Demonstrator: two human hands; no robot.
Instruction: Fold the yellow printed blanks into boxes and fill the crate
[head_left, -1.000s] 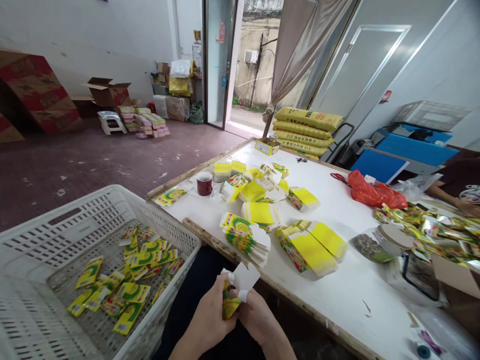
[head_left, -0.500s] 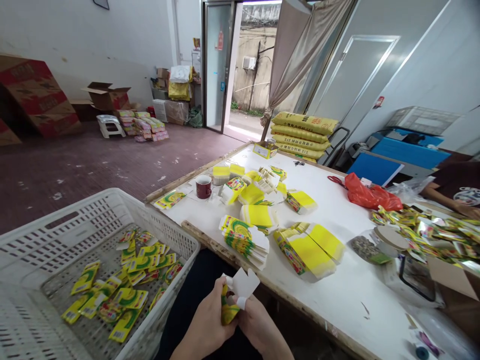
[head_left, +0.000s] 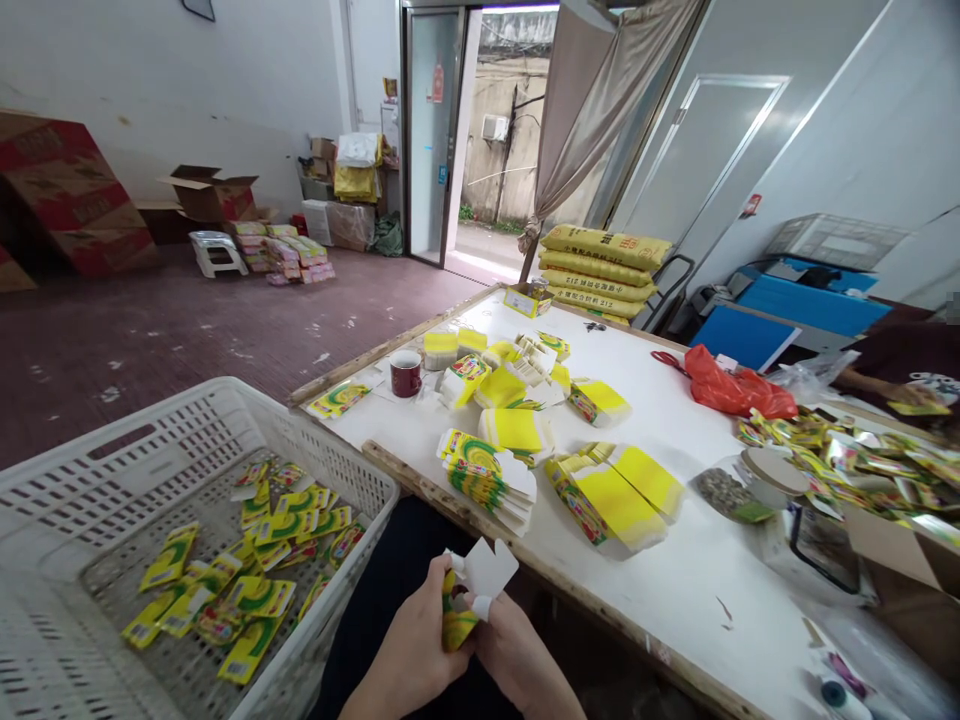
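Observation:
Over my lap, my left hand point(head_left: 421, 630) and my right hand point(head_left: 517, 648) close around one small yellow-and-green carton point(head_left: 457, 628). Its white end flaps stand up and apart at the top. White coverings show on fingertips of both hands. Just beyond, on the white table point(head_left: 600, 620), lies a fanned stack of printed flat cartons point(head_left: 472, 468). Beside it are bundles of yellow cartons point(head_left: 622, 490). On my left, a white plastic crate point(head_left: 225, 400) holds several yellow-green packets point(head_left: 259, 595), lying loosely.
A dark red mug point(head_left: 406, 374) stands near the table's left edge. To the right are a red plastic bag point(head_left: 739, 385), a clear jar point(head_left: 727, 495) and a heap of packets point(head_left: 862, 460). A co-worker's hand point(head_left: 892, 393) is behind the heap. Yellow sacks point(head_left: 600, 275) are stacked beyond the table.
My hands and the carton hold nearly the same pose. At the far right, the co-worker's hand has risen and now has a yellow packet in it. The view has shifted slightly.

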